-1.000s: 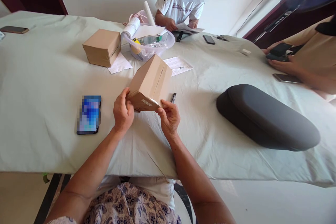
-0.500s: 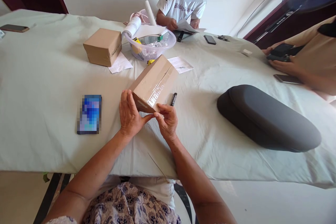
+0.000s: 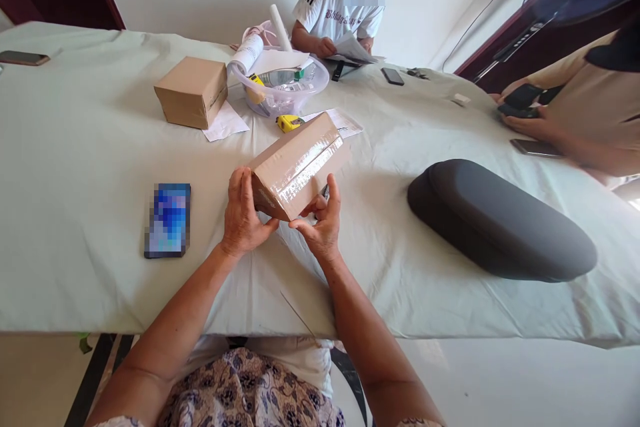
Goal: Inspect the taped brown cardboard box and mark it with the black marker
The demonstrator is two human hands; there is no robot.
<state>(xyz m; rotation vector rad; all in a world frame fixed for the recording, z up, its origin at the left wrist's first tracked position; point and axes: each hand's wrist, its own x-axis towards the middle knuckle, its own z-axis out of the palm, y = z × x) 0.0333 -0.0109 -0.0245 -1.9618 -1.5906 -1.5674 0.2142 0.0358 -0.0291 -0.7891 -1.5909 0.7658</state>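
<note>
A taped cardboard box (image 3: 300, 163) is held tilted above the table in front of me, clear tape shining along its seam. My left hand (image 3: 244, 217) grips its near left end, fingers up the side and thumb below. At the near right corner, my right hand (image 3: 323, 223) supports the box with thumb and curled fingers, its index finger pointing up. A black marker (image 3: 326, 192) lies behind the right fingers, partly hidden. Beyond the box are a yellow tape measure (image 3: 290, 123) and a printed sheet (image 3: 350, 123).
A second cardboard box (image 3: 185, 93) stands back left beside a plastic basin (image 3: 280, 101) of odds and ends. A phone (image 3: 169, 220) lies left, a dark padded seat (image 3: 500, 220) right. One person holds papers (image 3: 353, 48) opposite; another person (image 3: 590, 100) is at right.
The box has turned clockwise and rolled, showing more of its taped face. My right fingers have shifted off its top edge to below the corner. The tape measure is more exposed.
</note>
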